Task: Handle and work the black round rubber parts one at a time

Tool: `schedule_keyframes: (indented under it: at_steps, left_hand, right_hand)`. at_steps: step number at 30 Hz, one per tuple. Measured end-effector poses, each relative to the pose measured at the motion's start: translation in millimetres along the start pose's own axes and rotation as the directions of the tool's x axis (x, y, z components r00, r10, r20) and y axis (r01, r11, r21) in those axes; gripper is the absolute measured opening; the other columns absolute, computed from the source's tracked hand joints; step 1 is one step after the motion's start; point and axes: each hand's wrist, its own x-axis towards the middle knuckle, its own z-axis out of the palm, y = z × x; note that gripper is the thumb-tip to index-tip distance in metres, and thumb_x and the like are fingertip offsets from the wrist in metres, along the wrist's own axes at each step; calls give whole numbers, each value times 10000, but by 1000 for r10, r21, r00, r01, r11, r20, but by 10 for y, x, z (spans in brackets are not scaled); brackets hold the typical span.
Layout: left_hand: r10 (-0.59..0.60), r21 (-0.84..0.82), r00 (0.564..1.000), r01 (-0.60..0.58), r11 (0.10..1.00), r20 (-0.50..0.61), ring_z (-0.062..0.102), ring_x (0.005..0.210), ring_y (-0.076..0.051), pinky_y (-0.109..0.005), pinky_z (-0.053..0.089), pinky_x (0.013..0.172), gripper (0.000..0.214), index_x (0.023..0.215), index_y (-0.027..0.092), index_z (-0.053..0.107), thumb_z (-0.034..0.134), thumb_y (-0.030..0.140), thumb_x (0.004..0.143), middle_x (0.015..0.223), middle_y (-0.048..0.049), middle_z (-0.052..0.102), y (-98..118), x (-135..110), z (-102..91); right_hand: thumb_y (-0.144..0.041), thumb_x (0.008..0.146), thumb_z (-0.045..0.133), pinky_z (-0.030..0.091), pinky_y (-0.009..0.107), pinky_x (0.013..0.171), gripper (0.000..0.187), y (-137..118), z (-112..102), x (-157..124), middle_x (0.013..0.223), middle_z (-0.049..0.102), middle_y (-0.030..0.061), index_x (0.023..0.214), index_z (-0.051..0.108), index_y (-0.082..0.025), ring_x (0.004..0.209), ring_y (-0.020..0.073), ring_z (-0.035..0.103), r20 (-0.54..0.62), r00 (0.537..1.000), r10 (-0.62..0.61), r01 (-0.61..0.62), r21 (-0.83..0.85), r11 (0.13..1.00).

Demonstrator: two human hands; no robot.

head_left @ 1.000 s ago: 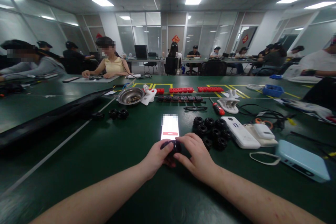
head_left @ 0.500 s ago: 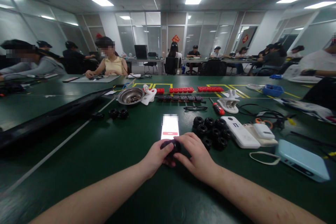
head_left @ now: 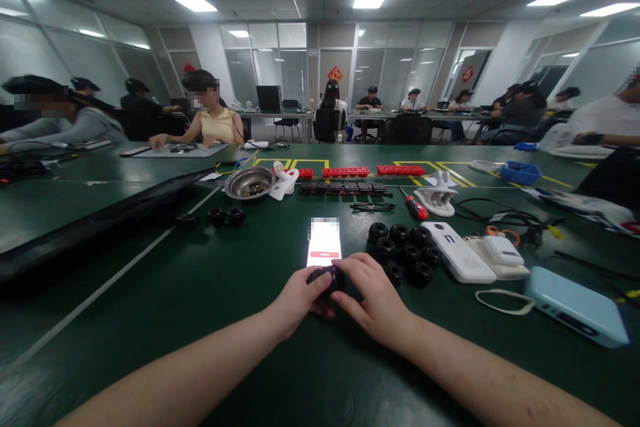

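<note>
Head-worn cam, looks fwd/down, wide view, tbl close

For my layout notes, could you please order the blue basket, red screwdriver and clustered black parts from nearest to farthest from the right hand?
1. Clustered black parts: forward right.
2. Red screwdriver: beyond them.
3. Blue basket: farther back, right.

The left hand has room to slide left; black round things block the way past the right hand.

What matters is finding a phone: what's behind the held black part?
A lit phone lies behind the black part; its near end is hidden by that part and the left hand.
</note>
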Motion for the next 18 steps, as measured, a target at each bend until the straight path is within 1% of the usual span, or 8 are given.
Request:
schedule_keyframes:
  at_steps: [4,6,8,10,12,13,15,18]
  left_hand:
    - [-14,-38,1000,13,999,-9,537,430,-95,-209,421,416,499,848,106,530,589,557,644,636,-26,578,17,9,8]
    - [-10,-43,1000,9,999,-20,542,466,-97,-215,433,432,488,854,104,537,607,537,640,682,-33,578,20,6,14]
    - [-1,-34,1000,0,999,-31,549,500,-104,-220,442,445,478,877,103,538,612,516,648,717,-42,580,14,-2,16]
    - [2,-1,1000,-3,1000,-24,558,514,-111,-229,451,458,474,897,102,534,621,497,651,728,-48,584,5,-11,14]
    - [0,30,1000,1,1000,-11,565,507,-115,-241,461,470,479,903,102,527,640,485,638,720,-46,588,0,-17,10]
    - [-2,36,1000,3,999,-8,567,498,-114,-242,461,471,484,909,105,523,644,484,634,713,-43,589,0,-18,8]
    - [-7,27,1000,7,1000,-5,564,467,-109,-228,447,451,496,916,111,511,631,503,636,677,-31,589,2,-13,6]
    - [-10,1,1000,10,1000,1,553,439,-100,-204,424,427,499,908,116,504,606,529,647,635,-21,586,4,-2,8]
  right_hand:
    - [-184,801,476,343,428,940,436,-23,-20,5,1192,501,79,1225,377,-184,1103,226,403,30,994,-105,104,25,994]
    - [-245,786,514,334,444,943,499,-28,-18,-1,1212,482,89,1252,347,-179,1119,242,390,12,997,-80,80,1,997]
    - [-321,763,560,359,451,908,536,-21,-9,-5,1176,500,99,1240,363,-176,1080,258,415,-19,999,-27,26,-25,999]
    - [-361,759,572,392,446,854,455,-10,0,-3,1064,553,96,1154,448,-174,991,258,462,-33,999,15,-17,-41,999]
    - [-356,771,563,418,429,804,344,-3,1,4,946,581,88,1049,513,-160,909,247,488,-15,999,33,-34,-40,999]
    - [-336,782,552,423,419,798,309,-2,-2,8,927,582,87,1028,521,-153,897,241,491,3,1000,28,-28,-32,999]
    - [-258,804,512,410,408,842,301,-8,-13,15,1005,567,94,1083,491,-146,956,232,475,36,999,-15,16,-7,1000]
    - [-157,809,450,343,401,944,409,-25,-29,14,1187,491,87,1213,385,-163,1101,214,402,61,993,-103,101,24,995]
